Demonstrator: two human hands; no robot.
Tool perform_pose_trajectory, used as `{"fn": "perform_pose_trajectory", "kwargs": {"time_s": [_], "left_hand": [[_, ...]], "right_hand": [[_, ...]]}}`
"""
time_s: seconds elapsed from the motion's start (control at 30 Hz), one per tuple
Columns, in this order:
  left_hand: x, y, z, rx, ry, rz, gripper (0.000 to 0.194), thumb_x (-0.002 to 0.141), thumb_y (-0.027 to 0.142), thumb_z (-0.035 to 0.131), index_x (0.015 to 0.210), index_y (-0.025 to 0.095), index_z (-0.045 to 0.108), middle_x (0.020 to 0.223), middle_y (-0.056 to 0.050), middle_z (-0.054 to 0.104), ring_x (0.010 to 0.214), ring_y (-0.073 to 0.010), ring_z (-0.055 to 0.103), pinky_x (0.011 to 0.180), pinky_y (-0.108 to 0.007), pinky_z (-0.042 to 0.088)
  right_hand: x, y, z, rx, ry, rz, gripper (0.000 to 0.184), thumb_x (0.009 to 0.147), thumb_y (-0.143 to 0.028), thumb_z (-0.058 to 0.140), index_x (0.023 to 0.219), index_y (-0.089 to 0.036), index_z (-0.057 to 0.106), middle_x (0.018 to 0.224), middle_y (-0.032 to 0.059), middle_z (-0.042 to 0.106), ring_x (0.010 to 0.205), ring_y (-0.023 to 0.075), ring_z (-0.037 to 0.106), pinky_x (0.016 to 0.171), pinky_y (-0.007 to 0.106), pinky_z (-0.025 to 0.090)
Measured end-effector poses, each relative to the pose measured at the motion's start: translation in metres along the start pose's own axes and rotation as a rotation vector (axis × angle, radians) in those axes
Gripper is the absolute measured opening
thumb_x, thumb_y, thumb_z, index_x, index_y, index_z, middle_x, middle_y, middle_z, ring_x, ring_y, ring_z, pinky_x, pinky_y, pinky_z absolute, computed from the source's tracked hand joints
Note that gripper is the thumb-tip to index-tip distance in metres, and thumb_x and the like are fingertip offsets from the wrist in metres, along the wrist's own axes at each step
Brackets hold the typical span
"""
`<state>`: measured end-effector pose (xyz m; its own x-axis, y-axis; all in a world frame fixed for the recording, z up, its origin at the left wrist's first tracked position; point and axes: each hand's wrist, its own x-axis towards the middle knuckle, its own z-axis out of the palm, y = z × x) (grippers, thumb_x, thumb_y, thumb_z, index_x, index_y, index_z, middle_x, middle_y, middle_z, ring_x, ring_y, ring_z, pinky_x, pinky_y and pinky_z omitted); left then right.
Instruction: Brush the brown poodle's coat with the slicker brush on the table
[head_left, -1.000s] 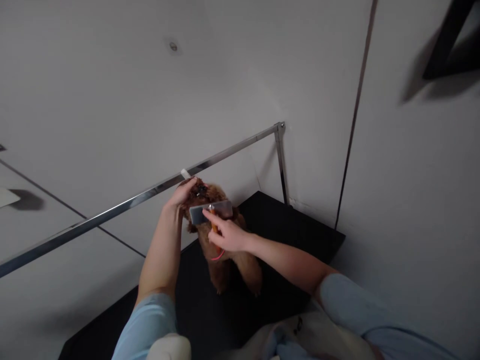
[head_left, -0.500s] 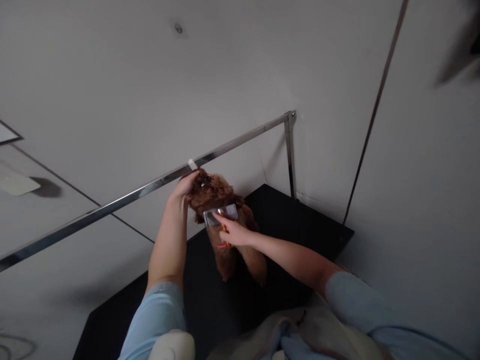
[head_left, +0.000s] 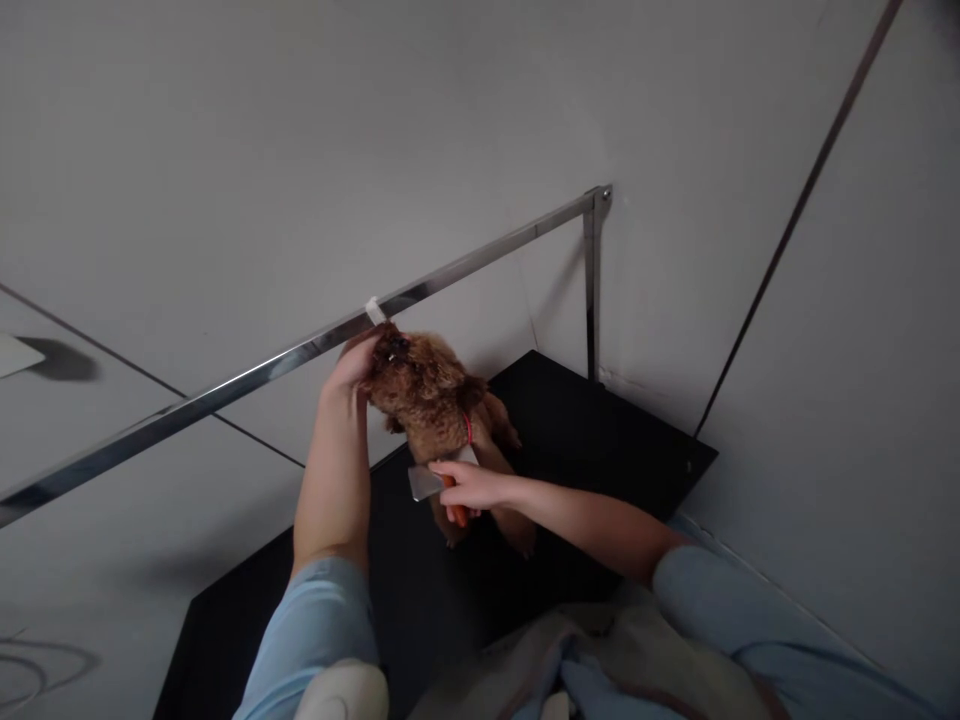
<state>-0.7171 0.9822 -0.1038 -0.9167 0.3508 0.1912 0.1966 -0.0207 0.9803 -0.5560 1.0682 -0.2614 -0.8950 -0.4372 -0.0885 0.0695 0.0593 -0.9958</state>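
Note:
A curly brown dog (head_left: 435, 380) sits on a black table (head_left: 622, 450), its head tilted up and a red collar (head_left: 469, 429) round its neck. My left hand (head_left: 352, 364) is at the dog's muzzle and grips it from the left; most of those fingers are hidden behind the fur. In my right hand (head_left: 474, 485) is a slicker brush (head_left: 426, 483) with an orange handle and a wide flat head. The brush lies against the dog's chest, below the collar, with the index finger stretched along its back.
A metal bar (head_left: 285, 368) crosses just behind the dog's head, with a white strap (head_left: 374, 311) on it. Its upright post (head_left: 592, 290) stands at the table's far side. A pale wall (head_left: 300, 150) rises behind. Cables (head_left: 37, 665) show at lower left.
The brush has moved down from just under the dog's chin to its chest, and the collar now shows. My left hand still grips the muzzle. The camera view has shifted slightly.

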Motion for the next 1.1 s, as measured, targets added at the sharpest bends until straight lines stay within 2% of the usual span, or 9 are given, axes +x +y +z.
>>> {"fn": "perform_pose_trajectory", "kwargs": {"time_s": [0.17, 0.33, 0.53, 0.63, 0.7, 0.8, 0.87, 0.97, 1.1], "left_hand": [[0.002, -0.004, -0.005, -0.023, -0.008, 0.044, 0.009, 0.065, 0.021, 0.066, 0.067, 0.012, 0.067, 0.066, -0.004, 0.067, 0.060, -0.0138, 0.061, 0.056, -0.021, 0.050], [0.006, -0.009, -0.013, 0.002, -0.058, 0.129, 0.010, 0.064, 0.021, 0.064, 0.065, 0.013, 0.069, 0.068, -0.004, 0.067, 0.064, -0.0124, 0.061, 0.060, -0.019, 0.049], [0.003, -0.017, -0.022, -0.025, -0.104, 0.158, 0.017, 0.072, 0.024, 0.057, 0.064, 0.015, 0.068, 0.071, -0.005, 0.068, 0.066, -0.0155, 0.062, 0.064, -0.024, 0.051], [-0.003, -0.020, -0.022, -0.045, -0.086, 0.136, 0.018, 0.073, 0.024, 0.055, 0.062, 0.015, 0.066, 0.067, -0.005, 0.067, 0.061, -0.0153, 0.061, 0.058, -0.025, 0.050], [-0.006, -0.021, -0.021, -0.060, -0.078, 0.127, 0.019, 0.073, 0.025, 0.056, 0.060, 0.015, 0.065, 0.066, -0.005, 0.067, 0.057, -0.0144, 0.060, 0.055, -0.024, 0.049], [-0.007, -0.023, -0.020, -0.064, -0.089, 0.086, 0.021, 0.073, 0.031, 0.056, 0.063, 0.015, 0.066, 0.066, -0.005, 0.067, 0.060, -0.0155, 0.061, 0.058, -0.025, 0.050], [-0.008, -0.024, -0.019, -0.038, -0.093, 0.076, 0.024, 0.075, 0.035, 0.056, 0.066, 0.014, 0.066, 0.067, -0.006, 0.067, 0.061, -0.0162, 0.061, 0.059, -0.026, 0.051], [-0.009, -0.025, -0.019, 0.022, -0.116, 0.095, 0.031, 0.077, 0.040, 0.055, 0.066, 0.013, 0.066, 0.064, -0.007, 0.066, 0.055, -0.0154, 0.058, 0.055, -0.025, 0.048], [-0.009, -0.026, -0.018, 0.035, -0.229, 0.064, 0.034, 0.077, 0.043, 0.057, 0.069, 0.013, 0.068, 0.068, -0.009, 0.067, 0.058, -0.0173, 0.060, 0.057, -0.028, 0.049]], "right_hand": [[0.005, -0.008, -0.009, -0.083, 0.314, -0.286, 0.074, 0.083, -0.011, 0.049, 0.150, -0.028, 0.021, 0.068, -0.0070, 0.056, 0.056, 0.0056, 0.053, 0.057, 0.018, 0.043], [0.006, 0.007, -0.002, 0.003, 0.041, -0.051, 0.079, 0.081, -0.007, 0.045, 0.152, -0.020, 0.013, 0.062, -0.0066, 0.057, 0.050, 0.0076, 0.055, 0.051, 0.018, 0.042], [0.010, -0.007, -0.013, -0.114, 0.291, -0.246, 0.074, 0.082, -0.009, 0.047, 0.149, -0.027, 0.024, 0.069, -0.0059, 0.057, 0.056, 0.0064, 0.054, 0.058, 0.018, 0.045], [0.007, -0.007, -0.011, -0.106, 0.114, -0.094, 0.078, 0.080, -0.007, 0.045, 0.151, -0.018, 0.015, 0.064, -0.0055, 0.057, 0.051, 0.0081, 0.055, 0.053, 0.019, 0.043], [0.006, -0.010, -0.010, -0.111, 0.047, -0.130, 0.079, 0.080, -0.008, 0.044, 0.152, -0.017, 0.013, 0.065, -0.0047, 0.059, 0.051, 0.0085, 0.055, 0.053, 0.019, 0.042], [0.007, -0.016, -0.014, -0.322, 0.277, -0.341, 0.072, 0.081, -0.011, 0.048, 0.149, -0.025, 0.027, 0.069, -0.0049, 0.060, 0.054, 0.0067, 0.052, 0.060, 0.019, 0.041], [0.007, -0.015, -0.015, -0.450, 0.399, -0.336, 0.070, 0.081, -0.011, 0.049, 0.147, -0.024, 0.032, 0.066, -0.0052, 0.058, 0.053, 0.0069, 0.049, 0.060, 0.020, 0.039], [0.004, -0.011, -0.010, -0.433, 0.335, -0.231, 0.071, 0.080, -0.011, 0.047, 0.148, -0.017, 0.029, 0.064, -0.0047, 0.059, 0.052, 0.0082, 0.050, 0.057, 0.019, 0.040], [0.005, -0.018, -0.009, -0.574, 0.392, -0.396, 0.067, 0.083, -0.018, 0.048, 0.148, -0.024, 0.030, 0.078, -0.0008, 0.066, 0.060, 0.0107, 0.056, 0.066, 0.022, 0.043]]}}
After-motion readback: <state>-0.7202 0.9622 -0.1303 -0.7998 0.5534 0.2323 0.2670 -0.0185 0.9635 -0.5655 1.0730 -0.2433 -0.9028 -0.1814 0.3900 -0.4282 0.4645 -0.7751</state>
